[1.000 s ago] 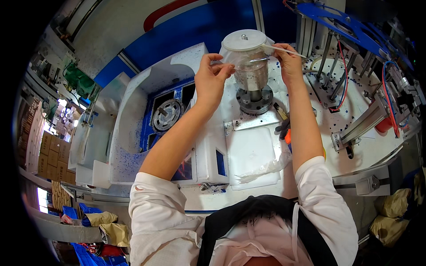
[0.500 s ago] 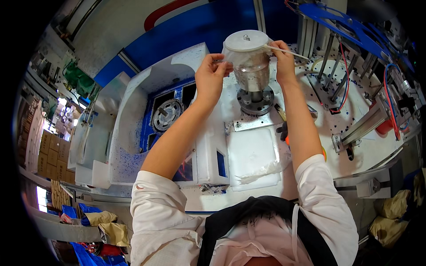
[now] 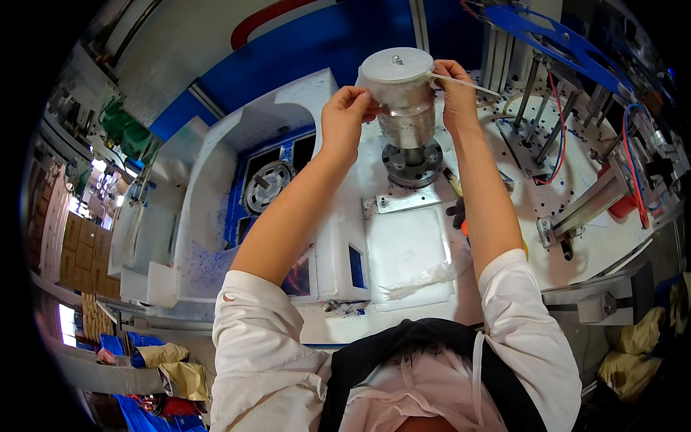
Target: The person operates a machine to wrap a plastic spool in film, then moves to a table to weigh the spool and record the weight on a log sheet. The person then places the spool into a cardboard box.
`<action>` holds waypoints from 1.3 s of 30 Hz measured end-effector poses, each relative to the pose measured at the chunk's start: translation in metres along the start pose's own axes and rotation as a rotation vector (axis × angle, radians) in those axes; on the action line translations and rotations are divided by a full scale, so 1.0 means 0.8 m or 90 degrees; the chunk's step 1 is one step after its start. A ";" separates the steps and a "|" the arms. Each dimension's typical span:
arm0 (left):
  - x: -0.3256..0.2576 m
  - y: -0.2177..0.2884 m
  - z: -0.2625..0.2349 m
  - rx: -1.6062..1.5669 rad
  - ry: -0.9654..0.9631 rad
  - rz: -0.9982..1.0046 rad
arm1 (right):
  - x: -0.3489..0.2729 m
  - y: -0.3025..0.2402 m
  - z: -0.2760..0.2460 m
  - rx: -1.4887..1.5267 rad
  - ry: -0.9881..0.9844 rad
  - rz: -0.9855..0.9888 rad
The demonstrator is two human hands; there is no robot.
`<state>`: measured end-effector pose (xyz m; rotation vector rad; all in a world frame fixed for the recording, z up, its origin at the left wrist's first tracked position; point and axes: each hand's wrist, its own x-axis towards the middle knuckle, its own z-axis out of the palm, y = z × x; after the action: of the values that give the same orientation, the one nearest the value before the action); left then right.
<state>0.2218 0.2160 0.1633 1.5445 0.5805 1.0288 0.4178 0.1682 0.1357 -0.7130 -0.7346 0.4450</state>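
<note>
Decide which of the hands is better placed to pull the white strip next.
Probably the right hand: it is at the white strip, while the left hand is across the metal cylinder.

A factory workshop is showing here: posts [image 3: 533, 83] are rising below a blue plate [image 3: 504, 14] toward the bench's [image 3: 324, 327] far right corner, hoses [image 3: 628, 162] are curving near its right edge, blue grit [image 3: 204, 268] is speckling a tub [image 3: 186, 230], and cartons [image 3: 83, 252] are standing stacked beyond its left edge.

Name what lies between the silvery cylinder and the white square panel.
In the head view, a short shaft, a dark round flange and a flat metal plate lie between the cylinder and the panel.
</note>
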 end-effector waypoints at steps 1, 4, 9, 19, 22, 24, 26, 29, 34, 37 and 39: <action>0.001 -0.001 0.003 0.007 0.008 0.001 | 0.000 0.000 0.001 0.006 0.010 0.013; 0.007 -0.004 0.015 0.022 0.037 0.003 | 0.005 0.010 0.006 -0.013 0.040 0.036; 0.021 -0.022 0.025 0.038 0.086 0.000 | 0.004 0.027 0.024 -0.093 0.172 0.061; -0.013 -0.006 0.018 0.474 0.150 0.392 | -0.066 0.019 0.028 -0.430 0.064 -0.315; 0.005 -0.013 0.040 0.206 0.025 0.196 | -0.061 0.019 0.031 -0.479 0.026 -0.268; 0.016 -0.027 0.038 0.100 -0.033 0.107 | -0.057 0.009 0.029 -0.476 -0.074 -0.173; 0.018 -0.030 0.040 0.030 -0.069 0.075 | -0.047 -0.013 0.014 -0.488 -0.145 -0.077; 0.042 -0.030 0.015 0.112 -0.059 -0.046 | -0.073 -0.008 0.024 -0.555 0.014 -0.121; -0.032 0.023 0.006 0.069 -0.077 -0.139 | -0.259 -0.067 -0.021 -0.783 -0.071 -0.299; -0.087 0.082 -0.008 0.092 -0.125 -0.016 | -0.366 -0.122 -0.064 -1.024 -0.055 -0.170; -0.114 0.095 -0.025 0.128 -0.164 0.062 | -0.394 -0.125 -0.090 -1.114 0.033 -0.047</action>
<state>0.1468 0.1338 0.2087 1.8652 0.4423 0.8445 0.2729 -0.1182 0.0286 -2.2872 -1.0015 -0.4439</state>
